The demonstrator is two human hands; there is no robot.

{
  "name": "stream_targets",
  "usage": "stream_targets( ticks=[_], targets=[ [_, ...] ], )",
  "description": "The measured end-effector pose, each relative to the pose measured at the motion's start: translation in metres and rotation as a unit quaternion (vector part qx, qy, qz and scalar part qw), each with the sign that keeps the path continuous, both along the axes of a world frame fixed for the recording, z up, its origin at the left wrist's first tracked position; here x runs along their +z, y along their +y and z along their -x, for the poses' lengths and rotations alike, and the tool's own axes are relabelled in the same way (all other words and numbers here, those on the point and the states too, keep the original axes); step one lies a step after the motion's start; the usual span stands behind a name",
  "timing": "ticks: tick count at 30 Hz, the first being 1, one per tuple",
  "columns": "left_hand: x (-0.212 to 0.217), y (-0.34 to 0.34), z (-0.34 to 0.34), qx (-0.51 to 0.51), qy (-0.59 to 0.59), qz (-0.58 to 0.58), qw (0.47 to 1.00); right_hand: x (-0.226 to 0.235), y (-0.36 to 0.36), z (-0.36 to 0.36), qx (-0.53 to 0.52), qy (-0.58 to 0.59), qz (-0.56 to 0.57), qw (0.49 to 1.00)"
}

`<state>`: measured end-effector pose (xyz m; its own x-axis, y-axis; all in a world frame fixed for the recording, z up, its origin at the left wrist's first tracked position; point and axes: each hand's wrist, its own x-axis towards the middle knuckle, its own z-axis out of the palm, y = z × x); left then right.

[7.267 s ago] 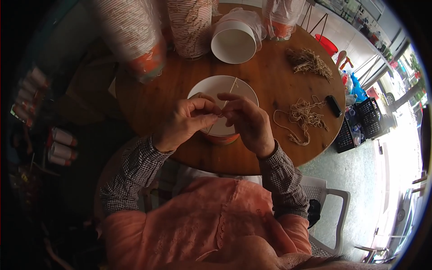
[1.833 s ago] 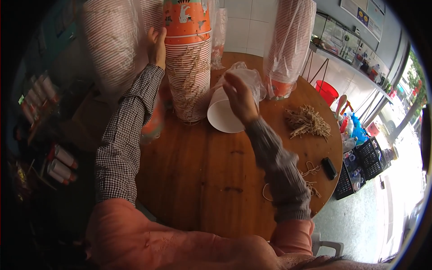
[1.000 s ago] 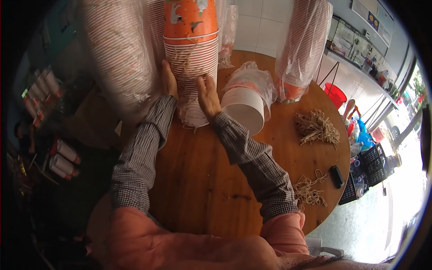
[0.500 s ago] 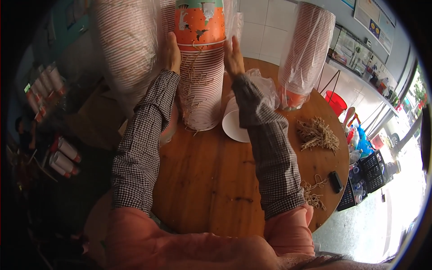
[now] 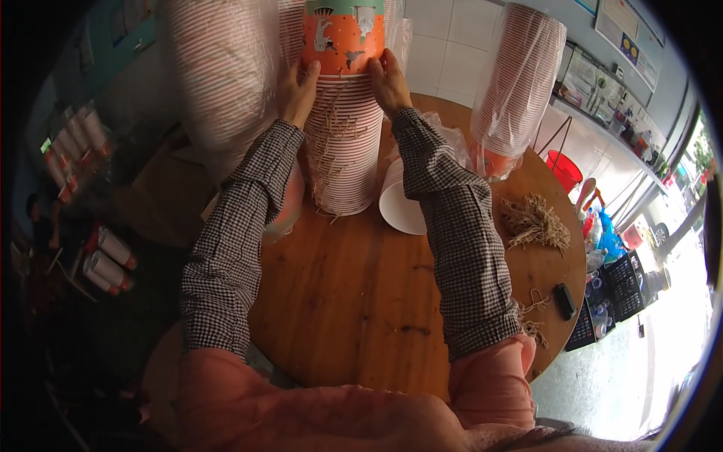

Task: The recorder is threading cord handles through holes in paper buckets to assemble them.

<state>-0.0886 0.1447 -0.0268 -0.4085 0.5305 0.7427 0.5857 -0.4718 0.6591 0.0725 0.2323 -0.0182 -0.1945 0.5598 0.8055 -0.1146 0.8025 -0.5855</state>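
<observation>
A tall stack of nested paper buckets with white-and-red rims stands on the round wooden table, tan strings hanging down its side. At its top is an orange-and-green printed paper bucket. My left hand presses against the left of this bucket's lower edge, thumb up. On the opposite side my right hand grips it with thumb and fingers near the rim. Both hands are closed around it, though some fingers are hidden behind. A white paper bucket lies on its side beside the stack, partly behind my right sleeve.
Plastic-wrapped bucket stacks stand at left and right. On the wooden table lie a bundle of tan strings, loose strings and a small black object. Black crates and a red bucket are beyond its right edge.
My hands have come in from beside the stack and closed on the printed bucket at its top. The picture has shifted slightly.
</observation>
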Motion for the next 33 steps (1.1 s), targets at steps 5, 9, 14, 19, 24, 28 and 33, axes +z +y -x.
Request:
stream_targets(
  ticks=[5,9,14,19,24,28,33],
  targets=[
    [0.0,-0.007,-0.004,0.045,0.011,0.003,0.999,0.005,-0.009,0.003,-0.055,-0.039,0.032,0.997],
    [0.001,-0.004,-0.005,0.029,-0.018,-0.015,0.999,0.012,-0.011,0.001,-0.099,-0.028,-0.009,0.995],
    [0.005,0.002,-0.005,-0.017,-0.072,-0.024,0.997,0.021,-0.006,0.001,-0.109,-0.035,-0.017,0.993],
    [0.02,0.007,-0.008,-0.021,-0.017,-0.095,0.995,0.036,0.009,0.002,-0.033,0.013,-0.035,0.999],
    [0.008,0.007,-0.008,0.008,0.006,-0.087,0.996,0.018,0.016,-0.002,0.011,0.004,-0.027,1.0],
    [0.001,0.01,-0.006,0.05,0.033,-0.089,0.994,0.011,0.017,0.0,0.044,0.008,-0.007,0.999],
    [-0.011,0.01,-0.008,0.075,0.089,-0.097,0.988,-0.003,0.021,-0.004,0.027,0.01,-0.004,1.0]
  ],
)
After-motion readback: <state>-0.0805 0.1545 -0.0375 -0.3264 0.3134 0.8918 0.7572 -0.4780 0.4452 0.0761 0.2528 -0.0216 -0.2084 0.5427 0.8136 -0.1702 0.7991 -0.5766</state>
